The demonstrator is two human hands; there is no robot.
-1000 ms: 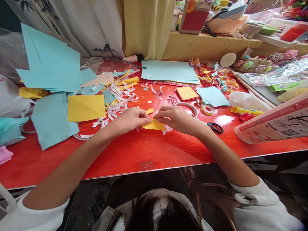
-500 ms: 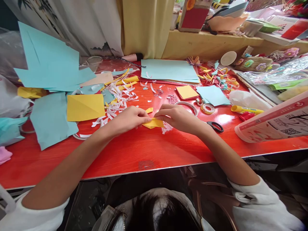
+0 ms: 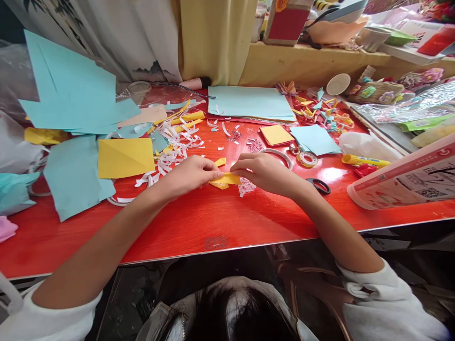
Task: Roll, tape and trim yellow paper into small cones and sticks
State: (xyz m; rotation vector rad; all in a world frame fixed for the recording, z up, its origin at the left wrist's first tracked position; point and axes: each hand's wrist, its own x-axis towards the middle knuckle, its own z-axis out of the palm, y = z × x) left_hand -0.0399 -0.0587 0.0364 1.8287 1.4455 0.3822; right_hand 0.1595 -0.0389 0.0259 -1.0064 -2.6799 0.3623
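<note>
Between my two hands, just above the red table point(image 3: 199, 227), is a small piece of folded yellow paper point(image 3: 227, 178). My left hand point(image 3: 195, 171) pinches its left end between thumb and fingers. At the other end, my right hand point(image 3: 256, 169) is closed on the paper, its fingertips bent over the edge. Parts of the paper are hidden under the fingers. More yellow paper shows just behind and below the held strip; whether it is joined to it I cannot tell. White paper shreds point(image 3: 246, 186) lie by my right fingers.
Blue sheets point(image 3: 74, 94) and a yellow square point(image 3: 126, 158) lie at left, beside curled white strips point(image 3: 177, 137). Behind my right hand are a stack of small squares point(image 3: 276, 135), tape rolls point(image 3: 307, 160) and black-handled scissors point(image 3: 319, 186). A large pink cup point(image 3: 398, 177) stands at right.
The folded yellow paper looks flatter and narrower between my fingers. My right hand has shifted very slightly to the right; my left hand is almost still.
</note>
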